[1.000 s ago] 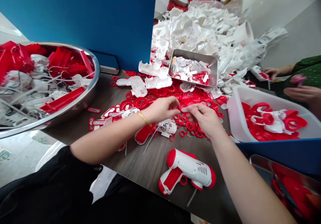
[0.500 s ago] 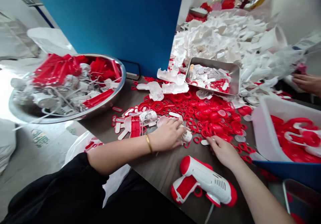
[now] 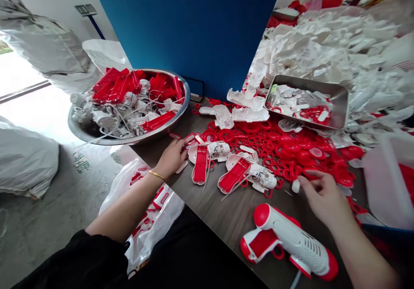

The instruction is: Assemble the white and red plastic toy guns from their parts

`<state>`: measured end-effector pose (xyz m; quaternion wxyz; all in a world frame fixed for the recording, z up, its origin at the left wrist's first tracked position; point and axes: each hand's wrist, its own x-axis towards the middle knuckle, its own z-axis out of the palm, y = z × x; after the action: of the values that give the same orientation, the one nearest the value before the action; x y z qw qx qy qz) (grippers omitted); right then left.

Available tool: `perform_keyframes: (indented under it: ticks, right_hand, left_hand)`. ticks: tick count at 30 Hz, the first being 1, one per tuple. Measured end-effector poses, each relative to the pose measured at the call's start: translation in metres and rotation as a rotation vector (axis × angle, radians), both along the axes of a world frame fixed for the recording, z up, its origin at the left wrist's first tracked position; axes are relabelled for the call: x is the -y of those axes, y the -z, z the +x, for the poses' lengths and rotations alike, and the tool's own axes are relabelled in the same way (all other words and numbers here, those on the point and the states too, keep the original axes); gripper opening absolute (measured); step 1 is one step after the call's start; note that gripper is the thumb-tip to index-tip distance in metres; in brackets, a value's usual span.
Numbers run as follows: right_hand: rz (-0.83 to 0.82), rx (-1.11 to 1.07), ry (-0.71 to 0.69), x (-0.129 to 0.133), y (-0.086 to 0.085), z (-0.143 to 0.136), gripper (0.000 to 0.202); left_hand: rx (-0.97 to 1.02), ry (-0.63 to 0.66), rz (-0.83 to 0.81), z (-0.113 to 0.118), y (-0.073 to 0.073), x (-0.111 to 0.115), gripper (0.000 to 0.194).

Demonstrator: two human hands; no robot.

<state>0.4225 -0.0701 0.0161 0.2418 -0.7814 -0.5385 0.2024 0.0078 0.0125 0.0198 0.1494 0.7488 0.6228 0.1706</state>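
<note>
My right hand [image 3: 328,200] pinches a small white rounded plastic strip [image 3: 295,186] between thumb and fingers, just above the table. At the table's left edge, my left hand [image 3: 173,157] has its fingers curled among small red frames and white strips [image 3: 190,139]; whatever it grips is hidden. Between my hands lie two opened white gun-shaped half shells, each with a red handle insert: one on the left [image 3: 201,164], one on the right [image 3: 234,175]. Wired white motor parts [image 3: 261,176] sit in them. A closed white-and-red gun-shaped housing [image 3: 299,239] with a cord lies nearest me.
A metal basin [image 3: 186,103] heaped with red and white parts stands at left. Red rings [image 3: 268,146] and empty white shells [image 3: 250,114] cover the table's back. Behind are a metal tray [image 3: 341,108] and a white parts heap; a plastic bin [image 3: 384,185] stands right.
My left hand has moved left, off the right-hand half shell to the small strips. My right hand still holds the white strip, now tipped more upright. The view has swung left.
</note>
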Motion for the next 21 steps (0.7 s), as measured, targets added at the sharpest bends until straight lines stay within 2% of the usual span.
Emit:
perform_keyframes:
  ticks: [3, 5, 8, 10, 11, 12, 13, 15, 18, 19, 21]
  right_hand:
    - [-0.179, 0.055, -0.186, -0.008, -0.014, -0.014, 0.021]
    - [-0.222, 0.037, -0.215, -0.013, -0.02, -0.018, 0.021]
    - [-0.086, 0.045, -0.095, -0.019, -0.033, -0.028, 0.028]
    - [0.038, -0.085, -0.132, -0.021, -0.049, -0.048, 0.031]
    - [0.091, -0.192, -0.186, -0.021, -0.059, -0.063, 0.033]
    - [0.132, -0.325, -0.253, -0.02, -0.069, -0.078, 0.036]
    - [0.133, -0.439, -0.309, -0.019, -0.079, -0.092, 0.038]
    - [0.134, -0.507, -0.387, -0.01, -0.097, -0.114, 0.033]
    - [0.326, -0.298, -0.504, 0.018, -0.111, -0.118, 0.014]
    - [0.417, -0.226, -0.564, 0.031, -0.112, -0.113, 0.013]
    - [0.525, -0.158, -0.653, 0.057, -0.109, -0.102, 0.024]
  left_hand:
    - [0.039, 0.046, 0.031, 0.016, -0.004, -0.017, 0.021]
    - [0.073, 0.065, 0.063, 0.017, -0.015, -0.022, 0.02]
    - [0.122, 0.029, 0.145, 0.014, -0.036, -0.015, 0.022]
    - [0.206, 0.016, 0.165, 0.025, -0.05, -0.002, 0.021]
    - [0.284, 0.049, 0.123, 0.035, -0.056, 0.006, 0.021]
    - [0.435, 0.113, 0.028, 0.047, -0.062, 0.015, 0.02]
    - [0.596, 0.229, -0.139, 0.061, -0.067, 0.023, 0.019]
    - [0.863, 0.35, -0.381, 0.086, -0.073, 0.039, 0.019]
    - [1.166, 0.408, -0.709, 0.107, -0.074, 0.059, 0.029]
    - [1.258, 0.419, -0.861, 0.111, -0.073, 0.064, 0.035]
    - [1.389, 0.435, -1.157, 0.116, -0.068, 0.075, 0.039]
